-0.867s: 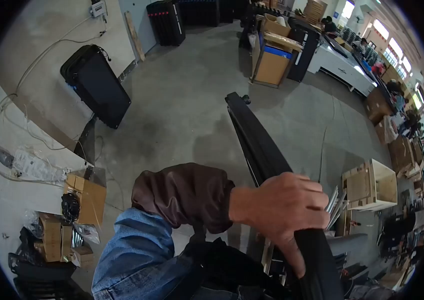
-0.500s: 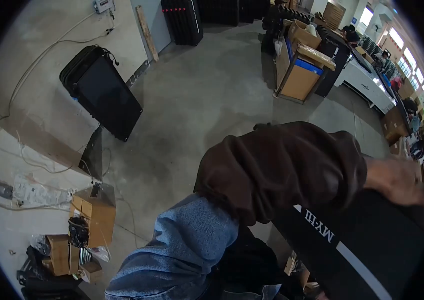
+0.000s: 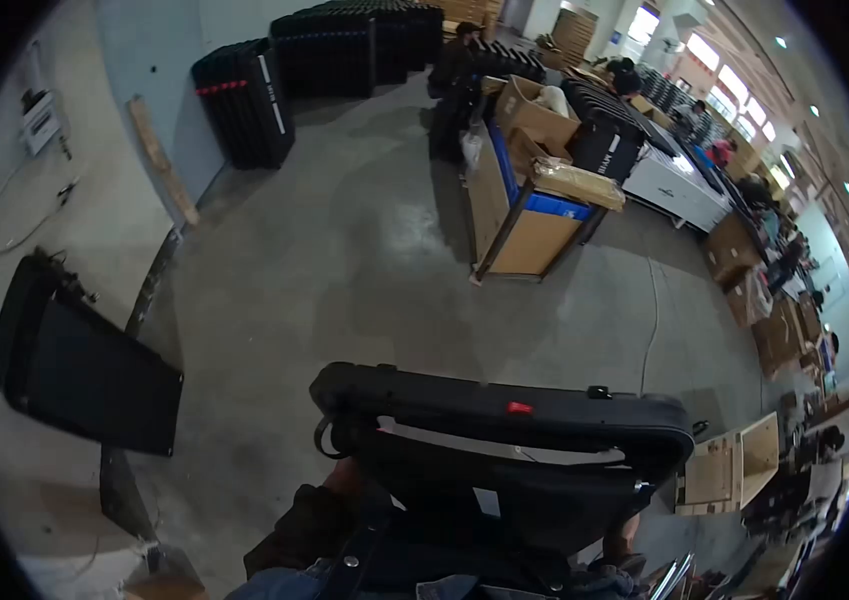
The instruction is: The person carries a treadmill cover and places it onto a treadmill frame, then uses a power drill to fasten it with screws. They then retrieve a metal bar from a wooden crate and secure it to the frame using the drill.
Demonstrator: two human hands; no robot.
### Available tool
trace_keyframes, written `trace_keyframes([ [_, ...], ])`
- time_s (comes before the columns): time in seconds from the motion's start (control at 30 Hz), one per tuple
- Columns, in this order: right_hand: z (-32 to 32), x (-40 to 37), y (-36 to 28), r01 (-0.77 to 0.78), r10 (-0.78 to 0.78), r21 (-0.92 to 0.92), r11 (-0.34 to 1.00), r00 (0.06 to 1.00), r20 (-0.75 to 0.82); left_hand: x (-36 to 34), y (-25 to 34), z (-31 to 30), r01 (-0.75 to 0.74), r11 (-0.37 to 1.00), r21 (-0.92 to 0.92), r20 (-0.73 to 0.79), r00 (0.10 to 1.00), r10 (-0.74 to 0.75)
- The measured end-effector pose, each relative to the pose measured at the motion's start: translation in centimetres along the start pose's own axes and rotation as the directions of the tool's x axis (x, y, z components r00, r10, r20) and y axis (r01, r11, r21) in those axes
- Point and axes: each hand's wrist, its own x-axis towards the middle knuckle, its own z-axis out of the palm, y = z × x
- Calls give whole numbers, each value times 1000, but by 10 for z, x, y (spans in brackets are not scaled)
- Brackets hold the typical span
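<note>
A black treadmill deck (image 3: 494,405), looking like a flat walking pad, stands tilted close against my front, its end with a red switch (image 3: 519,407) facing up. At its left edge is my left hand (image 3: 344,480), gripping the side, with most fingers hidden behind the frame. My right hand (image 3: 626,535) holds the opposite edge lower down, only partly visible. A pale label (image 3: 486,502) shows on the dark surface between the hands.
Black treadmills lean against the left wall (image 3: 94,370) and stand in rows (image 3: 244,105) at the back. A wheeled cart (image 3: 529,235) with cartons is ahead. To the right lies a wooden crate (image 3: 729,470). People work along the benches at far right.
My view has turned to the right. My arm, stretched across a black panel lettered MY-III before, has drawn back, and both hands now hold the treadmill upright before me.
</note>
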Motion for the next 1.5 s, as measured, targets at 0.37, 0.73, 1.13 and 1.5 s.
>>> trace_keyframes([
  [0.37,312,159,-41,-248,305,200,948,888,-345,419,93,-288,-145,827,-543,164,948,274],
  [0.73,650,570,51,-387,416,251,887,906,-77,794,227,-617,69,826,-559,142,990,13],
  [1.13,1199,1021,-12,-345,178,68,936,631,755,950,260,-1094,-242,693,-679,238,821,519],
  [1.5,1740,1282,-25,-296,235,-185,937,143,961,1008,310,-1252,-630,594,-501,-697,700,154],
])
